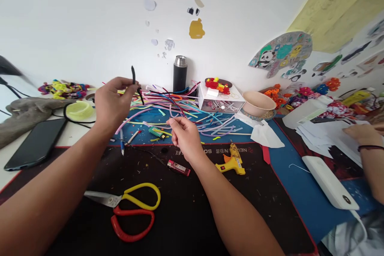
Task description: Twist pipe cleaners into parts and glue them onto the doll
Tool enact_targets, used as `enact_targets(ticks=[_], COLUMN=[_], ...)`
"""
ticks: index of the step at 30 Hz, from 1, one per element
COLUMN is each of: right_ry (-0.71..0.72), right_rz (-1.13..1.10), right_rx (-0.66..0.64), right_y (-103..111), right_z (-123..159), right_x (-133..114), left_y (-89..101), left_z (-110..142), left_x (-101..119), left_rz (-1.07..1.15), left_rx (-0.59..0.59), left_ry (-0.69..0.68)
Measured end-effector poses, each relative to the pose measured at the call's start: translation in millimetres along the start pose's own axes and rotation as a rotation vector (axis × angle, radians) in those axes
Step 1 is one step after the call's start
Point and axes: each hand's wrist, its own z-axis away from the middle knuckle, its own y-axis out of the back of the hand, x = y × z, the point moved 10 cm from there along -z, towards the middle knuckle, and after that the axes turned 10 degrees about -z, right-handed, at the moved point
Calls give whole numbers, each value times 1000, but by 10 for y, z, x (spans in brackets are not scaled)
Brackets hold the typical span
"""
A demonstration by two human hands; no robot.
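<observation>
My left hand (113,98) is raised over the back left of the mat, thumb and fingers pinched on a short, bent black pipe cleaner (133,74). One end of it stands up above the fingers and the other slants down. My right hand (186,138) is closed in a pinch near the mat's back edge; what its fingertips hold, if anything, is too small to make out. Just below that hand lies a pink lighter (179,168). To its right is a yellow glue gun (235,161). Scissors (117,201) with yellow and red handles rest spread apart on the mat.
Many coloured pipe cleaners (144,109) lie behind the black mat (180,216). Further back stand a black flask (180,74), a white drawer box (222,105) and a bowl (258,103). A phone (36,144) lies left. Another person's hand (361,133) touches papers at right.
</observation>
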Motion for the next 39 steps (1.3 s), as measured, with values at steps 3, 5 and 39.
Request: enact_targets(ticks=[3,5,39], right_ry=[-2,4,36], right_rz=[14,14,-232], right_rx=[-5,5,146], right_y=[-26,-23,75], right_z=[9,11,38], right_x=[-17,-37,-108], left_y=[155,118,-683], left_z=[140,244,1166], left_x=[232,333,254], left_rz=[18,35,954], left_rx=[61,-5,-547], left_ry=[-82,-132,333])
